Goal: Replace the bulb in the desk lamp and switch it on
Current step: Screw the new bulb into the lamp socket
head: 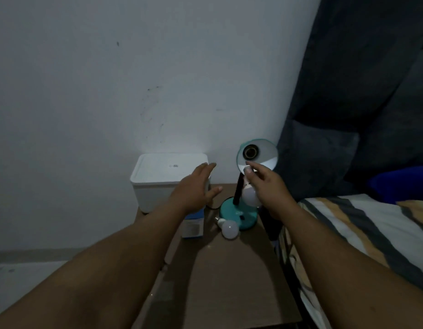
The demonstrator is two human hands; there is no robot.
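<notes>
Two bulbs are in play: I pinch one (249, 195) in my right hand (267, 186), its base up, just below the lamp (239, 212) shade (258, 154), whose socket (251, 151) looks bare. The other bulb (228, 228) lies on the table (229, 281) touching the teal base, beside a small box (193, 225). My left hand (194, 188) hangs spread and holding nothing before a white bin (158, 176). I judge removal done; screwing in and switching on remain.
</notes>
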